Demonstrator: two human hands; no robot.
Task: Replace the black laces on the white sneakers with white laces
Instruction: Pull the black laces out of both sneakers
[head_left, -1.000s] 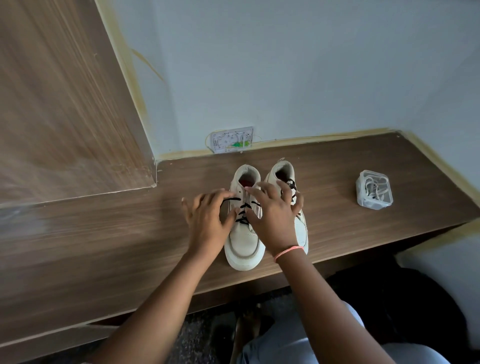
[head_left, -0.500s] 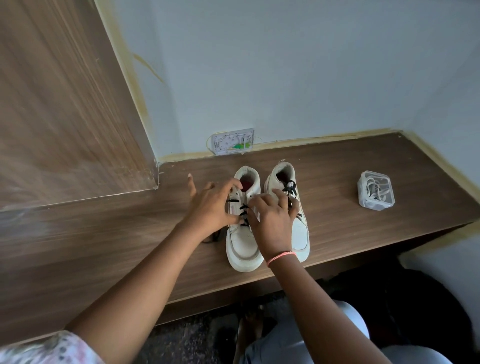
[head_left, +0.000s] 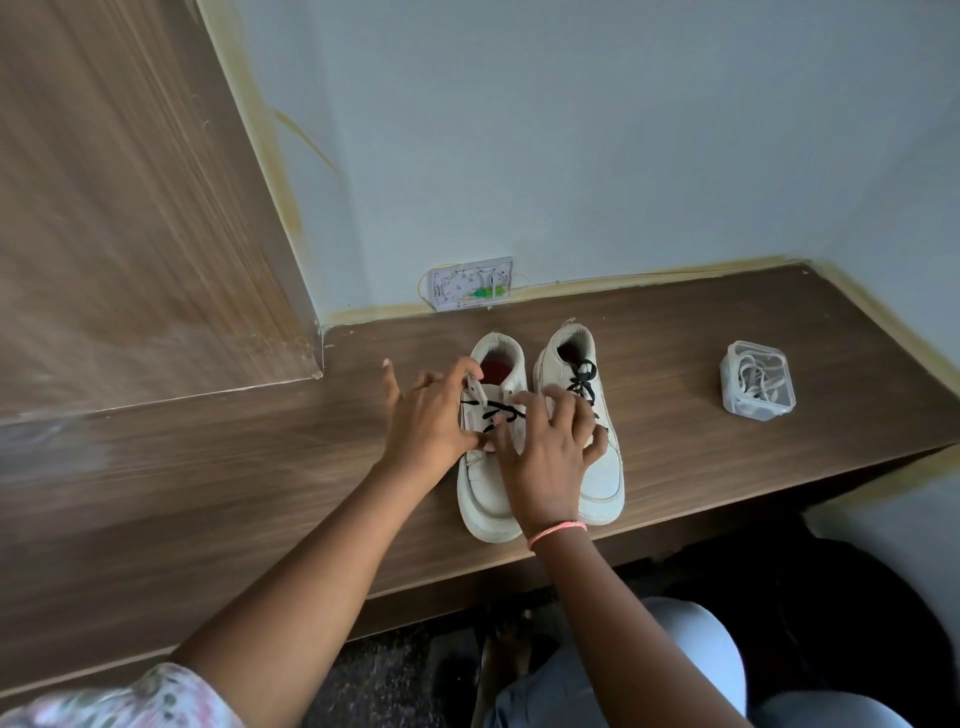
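**Black lace half out, both hands crowding one shoe**

The left sneaker (head_left: 491, 467) stands toe-first at the worktop's (head_left: 208, 493) front edge, touching the right sneaker (head_left: 582, 415). Its black lace (head_left: 498, 413) is still crossed through the eyelets. The left hand (head_left: 431, 421) appears to pinch the upper by the eyelets; the right hand (head_left: 550, 452) curls over the tongue, its grip on the lace itself hidden.

A hard tug could drag the shoe off the front edge or snag the lace tip in an eyelet. The container of white laces (head_left: 757, 384) sits well apart toward the right end. A wall socket (head_left: 470, 284) lies behind, and a wooden cabinet (head_left: 130, 208) closes the left corner.
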